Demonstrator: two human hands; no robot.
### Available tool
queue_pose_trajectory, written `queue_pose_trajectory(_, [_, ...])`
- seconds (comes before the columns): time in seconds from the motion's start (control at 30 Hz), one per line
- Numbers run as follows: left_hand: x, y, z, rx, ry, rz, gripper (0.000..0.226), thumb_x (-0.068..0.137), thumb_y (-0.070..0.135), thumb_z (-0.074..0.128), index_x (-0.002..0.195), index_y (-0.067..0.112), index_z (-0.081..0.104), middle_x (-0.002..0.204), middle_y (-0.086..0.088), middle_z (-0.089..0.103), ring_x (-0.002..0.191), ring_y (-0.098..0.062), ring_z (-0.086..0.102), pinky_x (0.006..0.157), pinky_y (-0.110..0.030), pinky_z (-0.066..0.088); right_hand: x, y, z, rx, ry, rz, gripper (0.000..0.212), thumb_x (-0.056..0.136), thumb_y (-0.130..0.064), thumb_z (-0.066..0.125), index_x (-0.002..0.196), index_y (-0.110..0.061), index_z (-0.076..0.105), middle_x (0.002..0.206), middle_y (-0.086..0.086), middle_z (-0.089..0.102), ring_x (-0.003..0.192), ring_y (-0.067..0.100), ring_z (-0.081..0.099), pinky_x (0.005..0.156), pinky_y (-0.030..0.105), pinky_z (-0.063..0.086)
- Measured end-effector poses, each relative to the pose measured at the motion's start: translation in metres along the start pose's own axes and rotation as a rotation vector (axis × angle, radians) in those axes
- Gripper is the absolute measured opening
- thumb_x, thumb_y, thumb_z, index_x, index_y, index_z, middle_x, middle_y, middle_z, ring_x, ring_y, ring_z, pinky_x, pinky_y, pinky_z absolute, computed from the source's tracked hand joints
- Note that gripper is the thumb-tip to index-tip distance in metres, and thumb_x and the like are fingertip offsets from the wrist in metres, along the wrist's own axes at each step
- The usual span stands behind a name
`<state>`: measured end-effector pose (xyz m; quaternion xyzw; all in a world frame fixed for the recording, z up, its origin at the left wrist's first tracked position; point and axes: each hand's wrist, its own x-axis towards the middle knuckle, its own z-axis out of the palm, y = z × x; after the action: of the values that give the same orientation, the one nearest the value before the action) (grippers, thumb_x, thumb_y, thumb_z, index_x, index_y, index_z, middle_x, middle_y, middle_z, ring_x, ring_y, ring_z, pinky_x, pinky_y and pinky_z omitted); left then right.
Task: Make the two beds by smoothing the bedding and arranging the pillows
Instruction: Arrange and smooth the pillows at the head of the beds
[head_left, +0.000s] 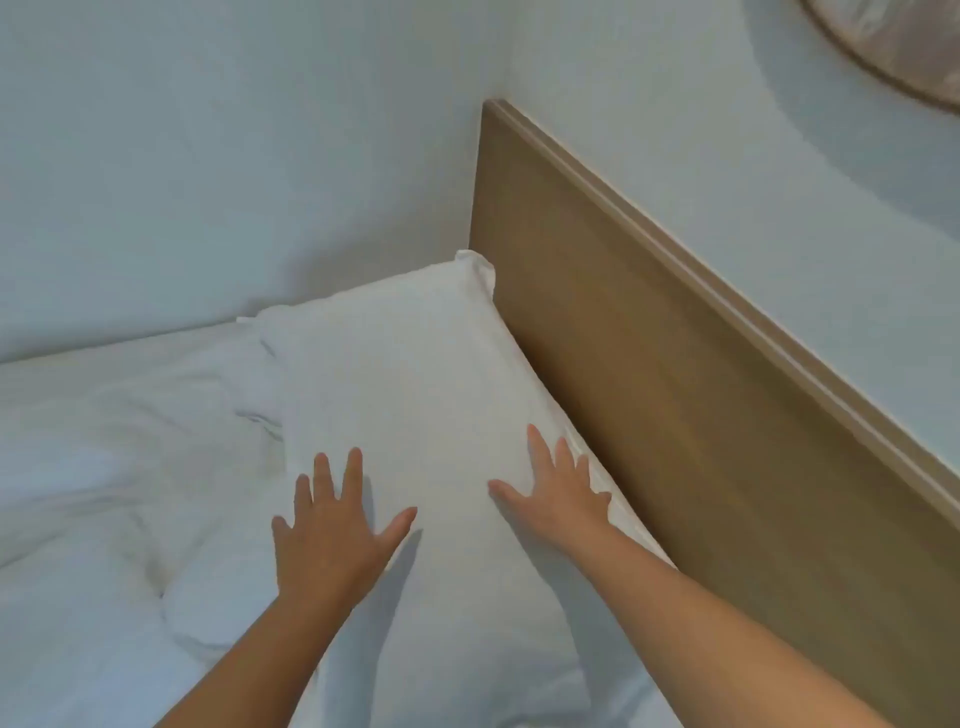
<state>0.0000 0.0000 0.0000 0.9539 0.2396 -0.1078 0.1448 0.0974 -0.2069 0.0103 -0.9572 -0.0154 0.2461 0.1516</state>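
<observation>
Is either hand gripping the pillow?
No, the left hand and the right hand both lie flat on the pillow, fingers straight and spread, pinching no fabric.

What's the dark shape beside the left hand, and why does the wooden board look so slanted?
Head view: the soft shadow of the left hand falls on the pillow, to its right; the wide-angle, tilted camera makes the headboard slant; everything looks slightly blurry, without glare.

No text, label, brand, number or sign can be read here. The white fabric pillow (405, 389), the rumpled white bedding (104, 467), the light brown wooden headboard (675, 415) and the pale wall (208, 156) all show plain surfaces.
</observation>
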Motion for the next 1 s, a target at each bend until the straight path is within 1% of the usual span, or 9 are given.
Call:
queue_pose_trajectory(0.13, [0.043, -0.002, 0.043, -0.415, -0.133, -0.323, 0.118, 0.068, 0.090, 0.040, 0.153, 0.028, -0.014, 0.161, -0.014, 0.004, 0.142, -0.038, 0.026, 0.111, -0.055, 0.029, 0.057, -0.002, 0.014, 0.089, -0.011, 0.100, 0.100, 0.077, -0.085, 0.038, 0.150, -0.043, -0.016, 0.163, 0.008, -0.007, 0.149, 0.035, -0.002, 0.113, 0.066, 0.008])
queue_pose_trajectory(0.23, [0.058, -0.003, 0.074, -0.539, -0.135, -0.438, 0.123, 0.067, 0.085, 0.052, 0.152, 0.026, -0.014, 0.153, -0.021, 0.023, 0.136, -0.041, 0.033, 0.109, -0.052, 0.029, 0.078, 0.004, 0.034, 0.072, 0.004, 0.110, 0.106, 0.072, -0.088, 0.040, 0.151, -0.040, -0.014, 0.158, 0.014, 0.015, 0.144, 0.035, 0.020, 0.112, 0.061, 0.018])
queue_pose_trajectory(0.33, [0.067, -0.002, 0.090, -0.582, -0.121, -0.511, 0.124, 0.066, 0.077, 0.065, 0.150, 0.008, 0.004, 0.146, -0.022, 0.034, 0.133, -0.040, 0.038, 0.103, -0.047, 0.035, 0.088, 0.010, 0.052, 0.011, 0.102, 0.103, 0.105, 0.074, -0.084, 0.047, 0.152, -0.028, 0.005, 0.146, 0.014, 0.035, 0.132, 0.033, 0.037, 0.106, 0.049, 0.030])
queue_pose_trajectory(0.43, [0.068, -0.004, 0.103, -0.638, -0.108, -0.497, 0.104, 0.073, 0.067, 0.069, 0.137, -0.002, 0.023, 0.136, -0.020, 0.049, 0.123, -0.037, 0.051, 0.095, -0.041, 0.042, 0.084, 0.015, 0.066, 0.150, 0.198, 0.041, 0.080, 0.079, -0.071, 0.059, 0.133, -0.019, 0.032, 0.130, 0.008, 0.053, 0.113, 0.030, 0.054, 0.089, 0.038, 0.043])
queue_pose_trajectory(0.53, [0.056, -0.004, 0.099, -0.643, -0.085, -0.459, 0.081, 0.081, 0.059, 0.066, 0.131, 0.003, 0.037, 0.127, -0.018, 0.057, 0.115, -0.036, 0.055, 0.090, -0.040, 0.043, 0.072, 0.021, 0.056, 0.132, 0.182, -0.014, 0.058, 0.086, -0.064, 0.056, 0.120, -0.020, 0.039, 0.112, 0.004, 0.063, 0.091, 0.024, 0.059, 0.072, 0.032, 0.040])
queue_pose_trajectory(0.63, [0.030, -0.004, 0.080, -0.600, -0.089, -0.393, 0.072, 0.084, 0.059, 0.062, 0.131, 0.008, 0.044, 0.123, -0.016, 0.060, 0.114, -0.035, 0.056, 0.088, -0.038, 0.042, 0.043, 0.028, 0.038, 0.082, 0.164, -0.049, 0.051, 0.090, -0.062, 0.051, 0.121, -0.023, 0.043, 0.106, -0.001, 0.063, 0.082, 0.018, 0.050, 0.070, 0.031, 0.037])
queue_pose_trajectory(0.77, [-0.024, -0.011, 0.058, -0.480, -0.227, -0.314, 0.069, 0.083, 0.068, 0.055, 0.127, 0.015, 0.050, 0.118, -0.010, 0.063, 0.110, -0.030, 0.058, 0.084, -0.035, 0.043, -0.027, 0.047, 0.024, 0.027, 0.057, -0.005, 0.049, 0.091, -0.065, 0.045, 0.120, -0.024, 0.045, 0.096, -0.004, 0.060, 0.080, 0.017, 0.051, 0.069, 0.030, 0.037])
queue_pose_trajectory(0.93, [-0.078, -0.027, 0.051, -0.302, -0.363, -0.279, 0.066, 0.088, 0.065, 0.049, 0.129, 0.012, 0.045, 0.116, -0.006, 0.060, 0.107, -0.024, 0.056, 0.079, -0.032, 0.039, -0.089, 0.080, 0.041, 0.018, -0.110, 0.055, 0.043, 0.092, -0.064, 0.042, 0.105, -0.024, 0.040, 0.088, -0.006, 0.057, 0.081, 0.017, 0.056, 0.066, 0.031, 0.041])
queue_pose_trajectory(1.0, [-0.080, -0.035, 0.062, -0.279, -0.371, -0.284, 0.054, 0.093, 0.059, 0.048, 0.118, 0.011, 0.050, 0.113, -0.009, 0.061, 0.110, -0.028, 0.057, 0.083, -0.033, 0.041, -0.090, 0.088, 0.049, 0.016, -0.137, 0.068, 0.038, 0.096, -0.059, 0.041, 0.099, -0.021, 0.038, 0.082, -0.004, 0.055, 0.080, 0.019, 0.058, 0.064, 0.031, 0.041])
